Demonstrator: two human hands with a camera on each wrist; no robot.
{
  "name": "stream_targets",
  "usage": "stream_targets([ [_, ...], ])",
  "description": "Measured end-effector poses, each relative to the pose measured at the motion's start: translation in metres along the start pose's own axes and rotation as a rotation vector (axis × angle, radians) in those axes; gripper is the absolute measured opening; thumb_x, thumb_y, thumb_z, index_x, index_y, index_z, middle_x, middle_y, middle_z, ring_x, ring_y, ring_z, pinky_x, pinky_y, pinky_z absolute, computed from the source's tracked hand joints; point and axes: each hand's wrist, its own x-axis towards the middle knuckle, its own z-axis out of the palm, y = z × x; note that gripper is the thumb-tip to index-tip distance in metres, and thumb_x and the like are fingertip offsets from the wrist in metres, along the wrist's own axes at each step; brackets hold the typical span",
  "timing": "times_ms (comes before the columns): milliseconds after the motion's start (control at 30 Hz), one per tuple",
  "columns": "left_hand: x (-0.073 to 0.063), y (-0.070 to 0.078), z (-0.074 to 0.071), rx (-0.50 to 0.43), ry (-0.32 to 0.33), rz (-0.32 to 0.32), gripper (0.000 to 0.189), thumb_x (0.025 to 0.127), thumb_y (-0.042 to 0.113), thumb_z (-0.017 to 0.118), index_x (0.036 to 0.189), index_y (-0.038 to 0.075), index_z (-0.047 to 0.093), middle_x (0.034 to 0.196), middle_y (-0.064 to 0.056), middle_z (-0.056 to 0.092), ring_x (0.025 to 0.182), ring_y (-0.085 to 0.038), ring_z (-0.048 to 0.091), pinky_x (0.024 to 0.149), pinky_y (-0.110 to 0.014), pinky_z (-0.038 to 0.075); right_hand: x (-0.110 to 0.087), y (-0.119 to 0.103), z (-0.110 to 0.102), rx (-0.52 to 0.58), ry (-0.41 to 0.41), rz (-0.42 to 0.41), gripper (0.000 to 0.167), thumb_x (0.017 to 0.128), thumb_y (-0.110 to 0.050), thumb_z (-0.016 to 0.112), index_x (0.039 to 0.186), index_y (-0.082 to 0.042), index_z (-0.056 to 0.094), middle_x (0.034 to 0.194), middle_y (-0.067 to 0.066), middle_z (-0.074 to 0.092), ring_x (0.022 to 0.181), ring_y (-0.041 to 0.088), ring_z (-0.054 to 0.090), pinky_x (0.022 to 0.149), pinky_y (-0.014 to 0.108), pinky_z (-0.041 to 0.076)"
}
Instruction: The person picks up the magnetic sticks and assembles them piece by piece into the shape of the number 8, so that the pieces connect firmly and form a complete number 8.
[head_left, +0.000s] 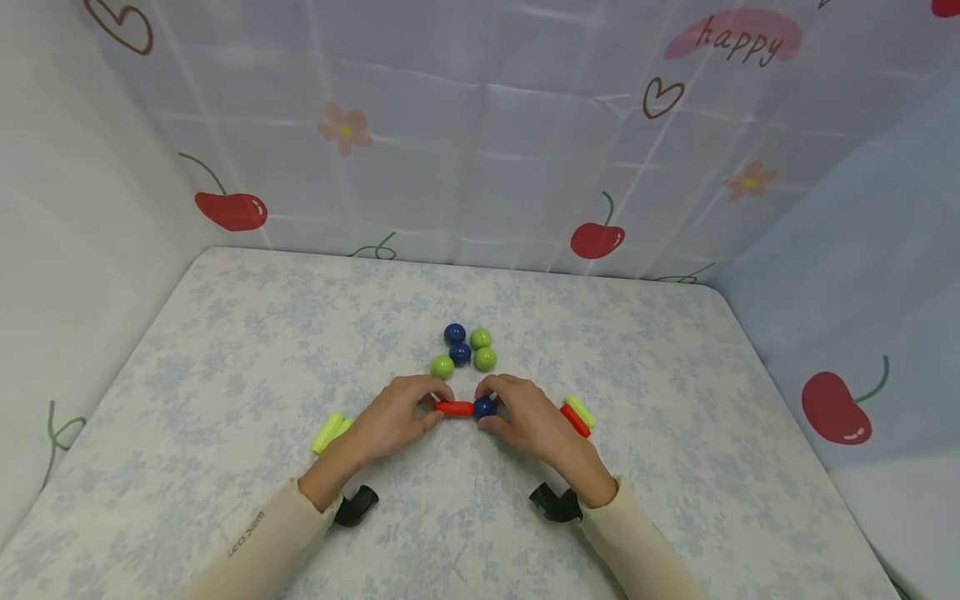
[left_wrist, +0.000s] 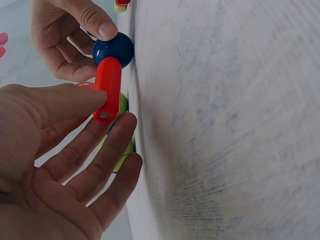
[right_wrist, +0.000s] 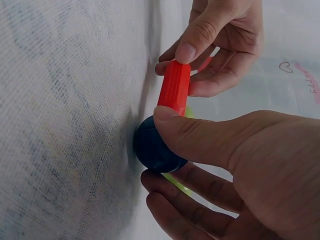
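Between thumb and fingers, my left hand (head_left: 401,414) pinches a short red rod (head_left: 456,408) near its left end. A small metal spot shows in that end of the rod (left_wrist: 107,90) in the left wrist view. My right hand (head_left: 527,418) grips a glossy dark blue ball (head_left: 484,407), thumb on one side and fingertips on the other. The rod's other end meets the ball (right_wrist: 154,146), and both are held low over the table. Just beyond the hands sit two more blue balls (head_left: 454,334) and three green balls (head_left: 442,367).
Yellow-green rods (head_left: 327,433) lie beside my left forearm. Near my right wrist, a red rod (head_left: 576,420) and a yellow-green rod (head_left: 580,411) lie side by side. A pale patterned cloth covers the table (head_left: 225,350); a printed curtain (head_left: 465,167) hangs behind it.
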Motion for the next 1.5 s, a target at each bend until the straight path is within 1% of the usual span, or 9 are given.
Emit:
stream_targets([
  [133, -0.002, 0.000, -0.004, 0.008, 0.010, -0.022, 0.022, 0.089, 0.001, 0.072, 0.111, 0.007, 0.071, 0.110, -0.006, 0.072, 0.093, -0.018, 0.069, 0.084, -0.041, 0.055, 0.000, 0.000, 0.001, 0.003, -0.001, 0.000, 0.029, 0.087, -0.014, 0.079, 0.112, -0.010, 0.064, 0.107, 0.003, 0.068, 0.093, 0.018, 0.064, 0.084, 0.038, 0.053],
  [300, -0.001, 0.002, -0.015, 0.001, 0.046, -0.050, 0.026, 0.091, 0.002, 0.070, 0.116, 0.005, 0.070, 0.112, -0.008, 0.071, 0.094, -0.019, 0.068, 0.084, -0.041, 0.055, 0.001, 0.000, 0.000, 0.000, 0.003, -0.012, 0.030, 0.087, -0.015, 0.079, 0.112, -0.009, 0.064, 0.106, 0.004, 0.068, 0.092, 0.019, 0.064, 0.083, 0.037, 0.053],
  [533, 0.018, -0.002, -0.029, 0.036, 0.081, -0.029, 0.029, 0.091, 0.004, 0.071, 0.120, 0.005, 0.068, 0.119, -0.010, 0.067, 0.099, -0.028, 0.067, 0.084, -0.044, 0.055, 0.002, 0.000, 0.000, 0.009, -0.001, 0.004, 0.029, 0.087, -0.015, 0.079, 0.111, -0.008, 0.064, 0.105, 0.004, 0.068, 0.091, 0.019, 0.063, 0.082, 0.036, 0.053],
  [600, 0.025, -0.005, -0.031, 0.040, 0.079, -0.047, 0.029, 0.092, 0.004, 0.070, 0.121, 0.006, 0.067, 0.123, -0.011, 0.066, 0.101, -0.029, 0.067, 0.083, -0.043, 0.056, 0.001, 0.001, 0.000, 0.008, -0.005, 0.010, 0.029, 0.087, -0.015, 0.079, 0.111, -0.009, 0.064, 0.105, 0.004, 0.068, 0.090, 0.019, 0.063, 0.082, 0.036, 0.053],
  [767, 0.038, -0.013, -0.034, 0.021, 0.048, -0.112, 0.029, 0.093, 0.006, 0.069, 0.122, 0.007, 0.068, 0.128, -0.012, 0.062, 0.107, -0.032, 0.065, 0.086, -0.044, 0.055, 0.001, 0.001, 0.001, 0.008, -0.011, 0.015, 0.029, 0.088, -0.016, 0.079, 0.112, -0.009, 0.063, 0.105, 0.003, 0.067, 0.090, 0.018, 0.062, 0.081, 0.035, 0.052],
  [933, 0.044, -0.021, -0.036, -0.059, -0.007, -0.147, 0.031, 0.092, 0.006, 0.070, 0.123, 0.008, 0.067, 0.133, -0.013, 0.059, 0.114, -0.034, 0.063, 0.091, -0.046, 0.053, 0.002, 0.001, 0.002, 0.010, -0.011, 0.013, 0.029, 0.088, -0.016, 0.078, 0.112, -0.009, 0.063, 0.104, 0.003, 0.067, 0.090, 0.018, 0.062, 0.082, 0.035, 0.052],
  [1200, 0.049, -0.031, -0.036, -0.244, -0.077, -0.152, 0.030, 0.093, 0.002, 0.068, 0.123, 0.004, 0.067, 0.133, -0.014, 0.062, 0.120, -0.037, 0.060, 0.093, -0.046, 0.053, 0.002, 0.002, 0.003, 0.023, -0.029, 0.044, 0.031, 0.088, -0.017, 0.078, 0.114, -0.009, 0.063, 0.108, 0.003, 0.067, 0.092, 0.017, 0.062, 0.084, 0.036, 0.053],
  [1333, 0.051, -0.033, -0.036, -0.270, -0.096, -0.142, 0.029, 0.092, 0.001, 0.068, 0.122, 0.003, 0.067, 0.131, -0.016, 0.063, 0.118, -0.036, 0.062, 0.091, -0.044, 0.053, 0.003, 0.003, 0.003, 0.017, -0.033, 0.047, 0.031, 0.089, -0.018, 0.078, 0.115, -0.009, 0.063, 0.109, 0.003, 0.067, 0.093, 0.017, 0.062, 0.085, 0.037, 0.053],
  [1500, 0.051, -0.033, -0.035, -0.264, -0.104, -0.144, 0.031, 0.093, 0.002, 0.068, 0.124, 0.003, 0.067, 0.132, -0.016, 0.063, 0.120, -0.037, 0.061, 0.094, -0.045, 0.053, 0.003, 0.002, 0.002, 0.018, -0.026, 0.036, 0.031, 0.089, -0.018, 0.078, 0.115, -0.010, 0.063, 0.110, 0.004, 0.067, 0.094, 0.018, 0.063, 0.086, 0.037, 0.053],
])
